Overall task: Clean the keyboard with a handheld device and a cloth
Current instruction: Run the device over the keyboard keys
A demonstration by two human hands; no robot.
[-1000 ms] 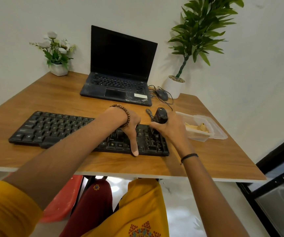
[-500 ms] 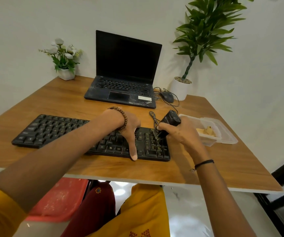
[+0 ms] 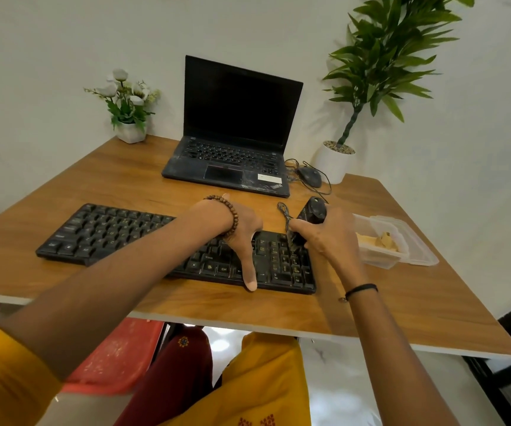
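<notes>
Keyboard lies along the near edge of the tabletop: rigid, light, likely to slide, so the left hand presses flat on its right half, thumb straight to the near rim. Right hand is wrapped around the handheld device, tilted, tip down on the number pad. The device looks small, hard and light; best held mid-body, as it is now, clear of the dangling cord. No cloth plainly in view. Versus a second ago: device was upright by the keyboard's far edge, now leaned onto the keys; left hand unmoved.
</notes>
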